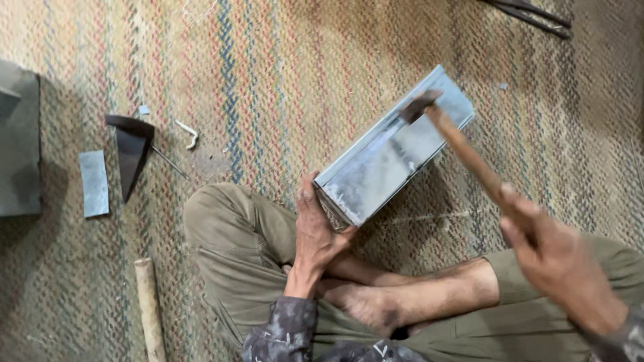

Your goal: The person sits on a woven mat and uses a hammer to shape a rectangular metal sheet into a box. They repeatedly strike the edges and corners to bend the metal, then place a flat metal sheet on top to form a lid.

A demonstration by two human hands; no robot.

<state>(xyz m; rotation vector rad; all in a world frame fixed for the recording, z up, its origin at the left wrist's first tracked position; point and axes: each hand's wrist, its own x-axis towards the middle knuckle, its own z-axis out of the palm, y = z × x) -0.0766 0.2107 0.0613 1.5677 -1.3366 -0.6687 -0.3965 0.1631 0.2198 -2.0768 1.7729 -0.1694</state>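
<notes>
Right hand (560,258) motion-blurred, grey metal sheet (19,141) cut by left edge, wooden handle (150,310) cropped below

We see soft, dim indoor light w/ a warm cast. The sheet-metal box (392,151) throws pale glare off its flat face. The right hand (560,258) and hammer (456,144) are smeared by motion blur; the woven mat (282,74) stays fairly sharp. Shadows pool at far left and under the box.
</notes>
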